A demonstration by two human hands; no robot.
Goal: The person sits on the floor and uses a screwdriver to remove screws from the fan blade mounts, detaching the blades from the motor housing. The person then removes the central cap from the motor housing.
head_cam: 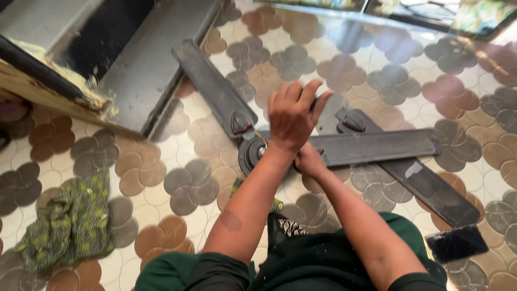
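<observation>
Kneeling over a fan [253,153] on the floor [161,161], left hand [292,116] hovered, fingers spread; right hand [308,160] gripped beneath, fingers hidden; loose blades [377,146] might slip, pinching fingers.

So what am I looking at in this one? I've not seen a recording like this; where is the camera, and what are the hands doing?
The camera sits on the person's head and looks down at their own two bare hands. On the patterned tile floor lies a dark ceiling fan, its blades spread out. The left hand is raised over the fan's hub with fingers apart, holding nothing that I can see. The right hand rests on the hub, partly hidden. A green cloth lies to the left, a dark phone to the right.
</observation>
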